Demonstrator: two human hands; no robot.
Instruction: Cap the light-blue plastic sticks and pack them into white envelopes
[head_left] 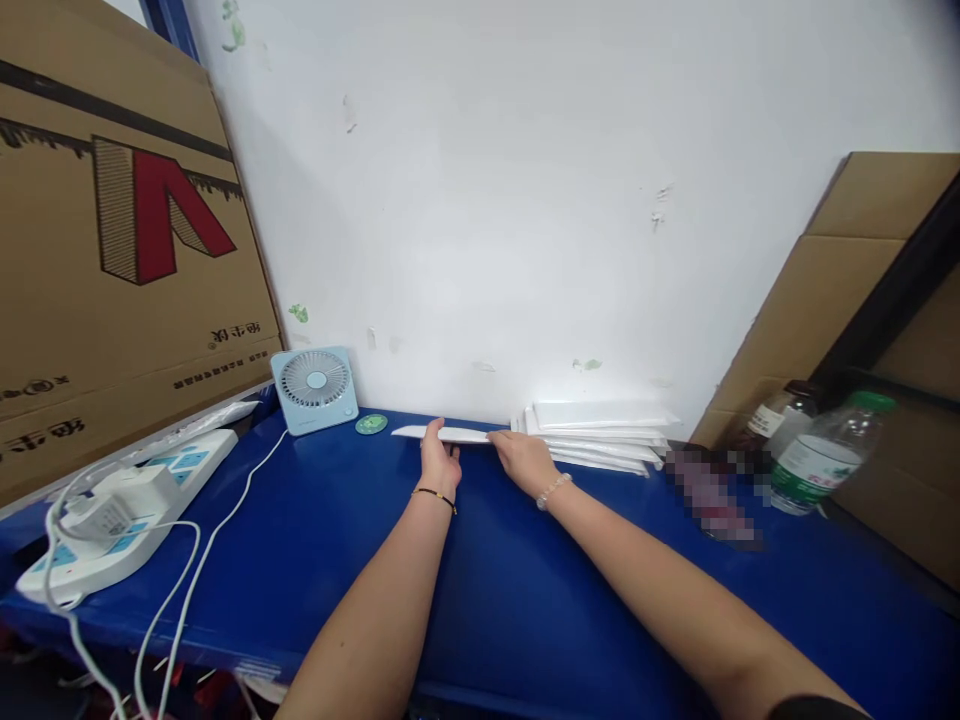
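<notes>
Extends forearms (382,600) over worktop (285,560); pinches thin white packet (469,436) with left hand (437,458) and right hand (527,464), beside stacked white packets (600,425).

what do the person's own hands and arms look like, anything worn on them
Both hands are bare, without gloves. The left hand has a thin dark cord bracelet with small gold-coloured accents at its wrist. The right hand has a bracelet of clear, pale beads. A black sleeve edge shows on the right arm; no sleeve shows on the left.
</notes>
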